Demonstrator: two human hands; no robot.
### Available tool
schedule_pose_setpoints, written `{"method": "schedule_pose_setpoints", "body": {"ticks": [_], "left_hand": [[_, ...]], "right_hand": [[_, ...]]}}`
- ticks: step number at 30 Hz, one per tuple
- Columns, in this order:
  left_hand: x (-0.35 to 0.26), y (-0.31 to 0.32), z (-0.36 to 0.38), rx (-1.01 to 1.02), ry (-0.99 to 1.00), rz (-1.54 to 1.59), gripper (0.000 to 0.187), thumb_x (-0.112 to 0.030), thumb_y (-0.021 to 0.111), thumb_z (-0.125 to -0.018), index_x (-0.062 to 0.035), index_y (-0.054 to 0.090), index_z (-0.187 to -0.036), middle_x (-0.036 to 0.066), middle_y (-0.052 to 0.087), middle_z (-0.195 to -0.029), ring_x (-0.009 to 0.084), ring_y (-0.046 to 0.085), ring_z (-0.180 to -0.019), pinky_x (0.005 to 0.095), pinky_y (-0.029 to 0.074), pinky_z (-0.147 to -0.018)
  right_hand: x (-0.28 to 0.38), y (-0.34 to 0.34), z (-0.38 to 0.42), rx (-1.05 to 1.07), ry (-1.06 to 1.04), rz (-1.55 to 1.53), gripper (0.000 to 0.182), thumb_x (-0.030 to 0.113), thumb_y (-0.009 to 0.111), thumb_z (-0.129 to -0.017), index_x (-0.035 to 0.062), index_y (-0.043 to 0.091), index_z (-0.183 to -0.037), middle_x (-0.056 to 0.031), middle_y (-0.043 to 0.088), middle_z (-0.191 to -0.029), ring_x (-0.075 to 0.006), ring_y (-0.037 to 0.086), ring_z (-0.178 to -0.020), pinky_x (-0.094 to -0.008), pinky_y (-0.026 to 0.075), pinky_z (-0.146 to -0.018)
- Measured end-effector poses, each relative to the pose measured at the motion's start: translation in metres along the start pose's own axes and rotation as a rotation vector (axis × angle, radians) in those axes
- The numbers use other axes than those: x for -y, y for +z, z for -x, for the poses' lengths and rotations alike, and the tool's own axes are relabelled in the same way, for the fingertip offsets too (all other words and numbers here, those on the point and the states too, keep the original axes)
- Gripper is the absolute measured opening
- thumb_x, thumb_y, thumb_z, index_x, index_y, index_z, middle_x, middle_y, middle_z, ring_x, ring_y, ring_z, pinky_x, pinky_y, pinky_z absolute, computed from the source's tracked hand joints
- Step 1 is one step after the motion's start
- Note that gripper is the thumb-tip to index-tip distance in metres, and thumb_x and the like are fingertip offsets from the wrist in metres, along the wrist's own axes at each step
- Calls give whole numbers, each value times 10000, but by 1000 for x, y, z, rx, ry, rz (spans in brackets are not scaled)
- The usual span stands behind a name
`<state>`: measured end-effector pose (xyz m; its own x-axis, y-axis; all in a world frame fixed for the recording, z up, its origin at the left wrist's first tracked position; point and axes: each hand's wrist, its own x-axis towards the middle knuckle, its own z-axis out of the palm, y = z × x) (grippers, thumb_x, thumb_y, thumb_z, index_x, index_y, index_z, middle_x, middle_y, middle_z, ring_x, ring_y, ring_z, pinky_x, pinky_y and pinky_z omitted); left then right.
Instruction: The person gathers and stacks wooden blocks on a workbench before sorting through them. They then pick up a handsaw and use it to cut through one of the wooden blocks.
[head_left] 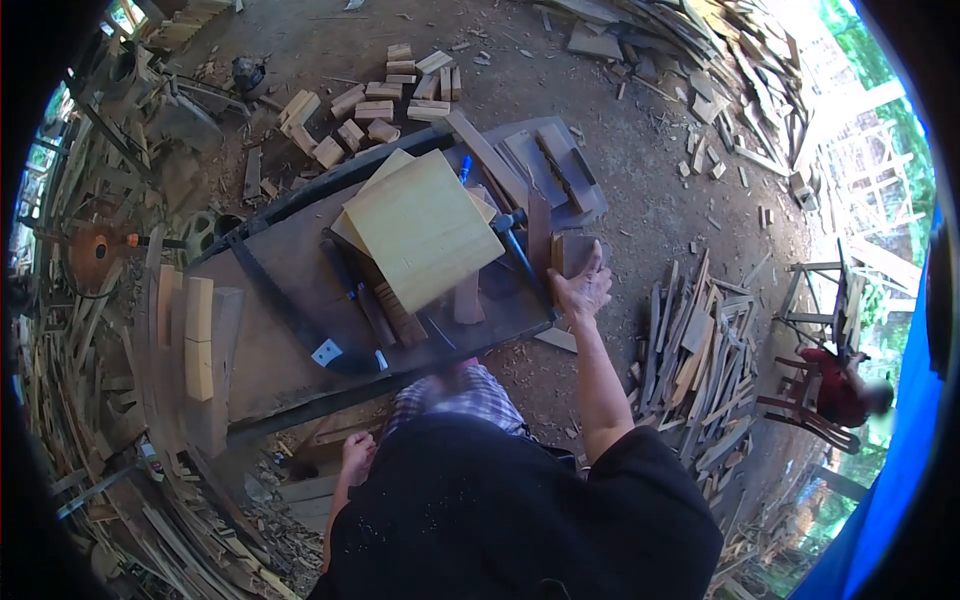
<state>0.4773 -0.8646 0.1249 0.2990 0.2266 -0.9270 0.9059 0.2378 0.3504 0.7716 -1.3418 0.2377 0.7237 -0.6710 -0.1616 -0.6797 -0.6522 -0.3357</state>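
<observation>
My right hand [582, 292] grips a brown wooden block [577, 253] at the right end of the workbench [262, 370], thumb and fingers around its near side. Beside it lies a hammer [522, 255] with a dark head and a bluish handle. Low by my left thigh hangs my left hand [358, 455], fingers curled, with nothing visible in them. Pale square boards [425, 230] lie stacked mid-bench. Left of them are dark long-handled tools [358, 290] of a kind I cannot make out, and a long dark strip [280, 305] with a white end piece.
Small wooden blocks [378, 110] lie on the ground beyond the bench. Scrap wood is heaped at the right [700, 345] and upper right [745, 60]. Long planks [150, 500] crowd the left. A person in a red top [835, 388] sits at far right by a chair [805, 405].
</observation>
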Motion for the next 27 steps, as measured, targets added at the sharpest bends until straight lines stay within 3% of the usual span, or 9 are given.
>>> {"method": "schedule_pose_setpoints", "body": {"ticks": [5, 7, 14, 17, 19, 27], "left_hand": [[-5, -6, -2, 0, -8, -51, 303, -174, 640, -894, -77, 517, -1154, 25, 585, -794, 111, 555, -629, 225, 427, -493], [-9, -5, -3, -3, -17, -60, 306, -176, 641, -894, -74, 519, -1154, 25, 586, -789, 110, 552, -617, 223, 419, -481], [-9, -13, -22, -11, 30, -97, 304, -167, 630, -894, -70, 524, -1162, 35, 597, -836, 107, 568, -651, 210, 432, -494], [-13, -14, -24, -8, 26, -109, 313, -176, 633, -890, -70, 526, -1164, 34, 601, -868, 103, 573, -663, 209, 440, -507], [-16, -16, -25, -3, 22, -105, 318, -183, 635, -889, -70, 526, -1166, 33, 602, -882, 101, 574, -666, 208, 443, -512], [-16, -16, -34, 18, 55, -106, 308, -210, 622, -896, -84, 529, -1161, 24, 601, -894, 96, 577, -689, 208, 439, -547]], "right_hand": [[2, 4, -2, 43, 45, 37, 1013, 341, 769, -661, 297, 147, -1459, -212, 432, -1230, -390, 420, -1193, -540, 349, -953], [-1, 10, -3, -24, 0, 39, 1057, 298, 801, -635, 282, 125, -1447, -219, 434, -1197, -407, 448, -1128, -546, 374, -892], [0, 11, -3, -52, -32, 37, 1058, 289, 798, -630, 279, 127, -1448, -221, 431, -1195, -404, 447, -1125, -543, 374, -894], [3, 10, -3, 11, 23, 47, 1005, 340, 764, -661, 285, 148, -1454, -213, 435, -1235, -386, 420, -1196, -536, 355, -959], [1, 17, -5, -37, 6, 62, 1080, 285, 801, -631, 278, 106, -1457, -229, 424, -1204, -407, 435, -1144, -538, 372, -903], [12, 3, -5, 50, 64, 110, 1086, 370, 774, -666, 268, 78, -1494, -245, 429, -1243, -401, 435, -1181, -526, 360, -969]]}}
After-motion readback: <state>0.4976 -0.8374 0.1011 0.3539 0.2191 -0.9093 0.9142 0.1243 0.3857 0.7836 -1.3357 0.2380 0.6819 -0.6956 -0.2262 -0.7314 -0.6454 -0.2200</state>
